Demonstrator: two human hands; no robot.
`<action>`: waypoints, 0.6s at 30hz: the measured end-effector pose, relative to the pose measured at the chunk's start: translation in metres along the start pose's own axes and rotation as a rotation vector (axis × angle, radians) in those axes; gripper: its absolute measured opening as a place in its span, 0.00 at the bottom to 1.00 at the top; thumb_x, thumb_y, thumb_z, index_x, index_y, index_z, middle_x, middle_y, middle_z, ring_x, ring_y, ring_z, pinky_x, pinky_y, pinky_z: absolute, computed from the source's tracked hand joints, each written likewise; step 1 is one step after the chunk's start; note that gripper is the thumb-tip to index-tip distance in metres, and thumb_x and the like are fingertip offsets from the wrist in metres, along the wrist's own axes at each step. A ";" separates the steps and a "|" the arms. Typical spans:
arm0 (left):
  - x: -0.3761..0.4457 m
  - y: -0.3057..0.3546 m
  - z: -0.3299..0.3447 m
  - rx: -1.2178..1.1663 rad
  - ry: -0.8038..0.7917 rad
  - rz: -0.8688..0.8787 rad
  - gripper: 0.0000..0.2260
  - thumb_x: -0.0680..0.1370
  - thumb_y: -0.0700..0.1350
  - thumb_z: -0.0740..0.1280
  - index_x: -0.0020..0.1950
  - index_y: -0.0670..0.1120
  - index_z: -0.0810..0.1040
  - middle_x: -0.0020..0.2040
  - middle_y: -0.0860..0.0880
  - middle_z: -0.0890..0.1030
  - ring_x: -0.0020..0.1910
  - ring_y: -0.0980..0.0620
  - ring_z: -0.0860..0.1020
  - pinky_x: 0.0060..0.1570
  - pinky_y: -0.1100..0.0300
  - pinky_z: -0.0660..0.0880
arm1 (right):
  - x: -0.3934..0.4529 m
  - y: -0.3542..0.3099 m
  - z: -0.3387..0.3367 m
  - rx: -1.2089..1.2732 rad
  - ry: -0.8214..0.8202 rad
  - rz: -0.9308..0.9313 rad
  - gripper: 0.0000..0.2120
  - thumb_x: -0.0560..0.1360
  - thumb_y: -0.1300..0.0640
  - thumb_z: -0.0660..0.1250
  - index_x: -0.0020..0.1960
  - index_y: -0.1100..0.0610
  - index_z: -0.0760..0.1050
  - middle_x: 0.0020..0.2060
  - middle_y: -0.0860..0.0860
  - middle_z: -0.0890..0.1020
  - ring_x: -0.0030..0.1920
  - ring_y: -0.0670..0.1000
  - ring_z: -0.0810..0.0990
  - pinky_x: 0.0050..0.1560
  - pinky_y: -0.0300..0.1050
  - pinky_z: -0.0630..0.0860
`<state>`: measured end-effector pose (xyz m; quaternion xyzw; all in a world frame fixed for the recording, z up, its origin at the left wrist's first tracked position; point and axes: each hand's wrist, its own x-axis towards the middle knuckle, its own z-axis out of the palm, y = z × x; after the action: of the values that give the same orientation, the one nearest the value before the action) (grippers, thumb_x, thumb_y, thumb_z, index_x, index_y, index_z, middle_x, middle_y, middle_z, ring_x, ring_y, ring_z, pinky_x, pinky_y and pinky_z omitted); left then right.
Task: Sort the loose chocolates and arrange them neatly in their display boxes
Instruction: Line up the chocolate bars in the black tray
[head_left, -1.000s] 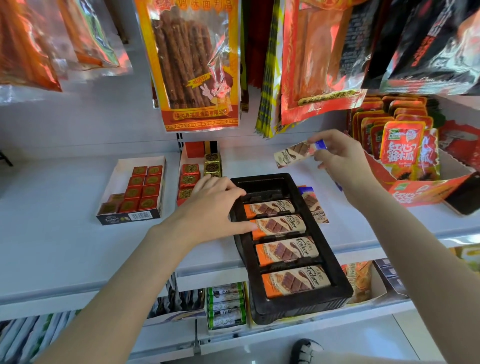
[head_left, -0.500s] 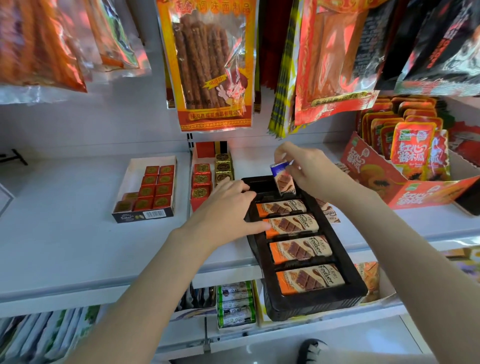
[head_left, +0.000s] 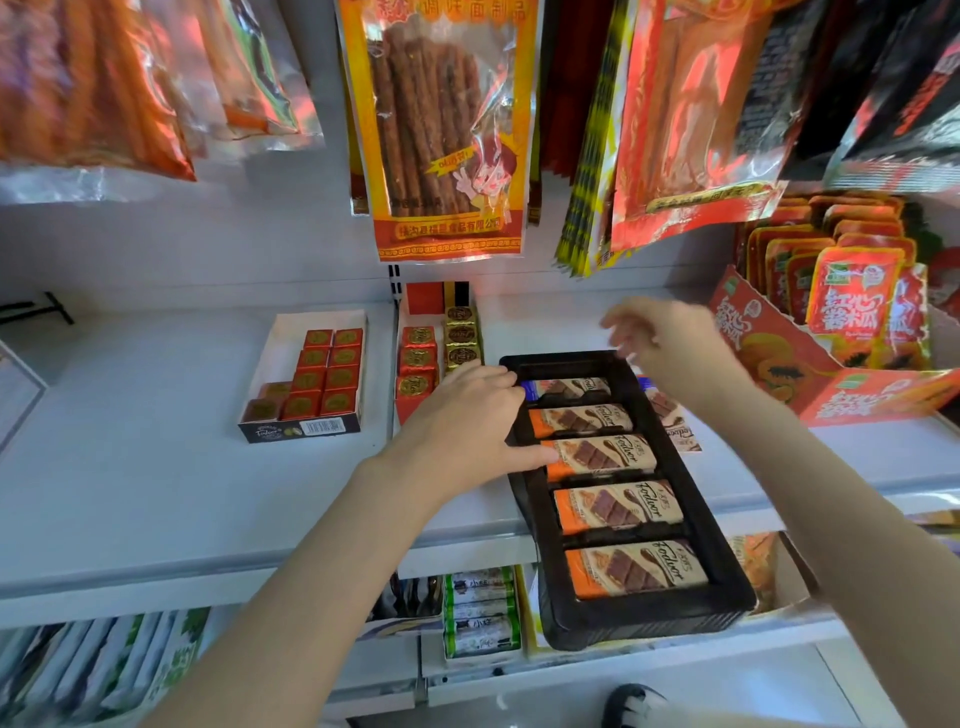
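A pale grey shelf (head_left: 156, 441) spans the middle of the frame, backed by a white panel (head_left: 208, 244). Across the top hang snack bags (head_left: 447, 130); a lower shelf (head_left: 623, 670), lower centre, holds possibly small packets.

Location type: retail shop, snack aisle. Indicators: a white shelf (head_left: 156, 415) carries open display boxes, including a black tray (head_left: 727, 597) of identical wrapped chocolate bars (head_left: 634, 569) and a white box (head_left: 298, 332) of red foil squares with a barcode on its front edge. Sealed snack bags (head_left: 447, 130) hang in rows above. A lower shelf (head_left: 571, 675) holds more packaged goods.
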<state>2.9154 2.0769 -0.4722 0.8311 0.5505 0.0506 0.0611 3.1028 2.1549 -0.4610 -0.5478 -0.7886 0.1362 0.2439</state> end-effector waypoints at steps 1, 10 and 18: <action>0.001 0.000 -0.001 -0.009 -0.007 -0.003 0.30 0.73 0.63 0.60 0.67 0.43 0.69 0.68 0.46 0.70 0.69 0.50 0.64 0.69 0.59 0.53 | -0.001 0.012 -0.009 -0.064 0.054 0.062 0.11 0.74 0.67 0.60 0.53 0.60 0.76 0.44 0.56 0.82 0.45 0.55 0.80 0.53 0.47 0.76; 0.000 0.003 -0.004 -0.059 -0.035 -0.043 0.29 0.72 0.61 0.63 0.66 0.44 0.70 0.68 0.46 0.70 0.68 0.50 0.65 0.67 0.58 0.60 | -0.014 0.045 -0.010 0.101 -0.118 0.440 0.16 0.70 0.56 0.71 0.54 0.57 0.71 0.43 0.56 0.81 0.37 0.51 0.78 0.30 0.40 0.71; 0.000 0.003 -0.006 -0.051 -0.052 -0.049 0.30 0.73 0.62 0.62 0.67 0.43 0.70 0.68 0.45 0.70 0.68 0.50 0.65 0.66 0.58 0.60 | -0.005 0.001 -0.018 0.378 0.070 0.067 0.07 0.70 0.62 0.71 0.38 0.54 0.74 0.34 0.47 0.79 0.34 0.46 0.77 0.35 0.33 0.72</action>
<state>2.9175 2.0760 -0.4662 0.8166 0.5674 0.0414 0.0979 3.1149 2.1496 -0.4477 -0.5226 -0.7214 0.2708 0.3650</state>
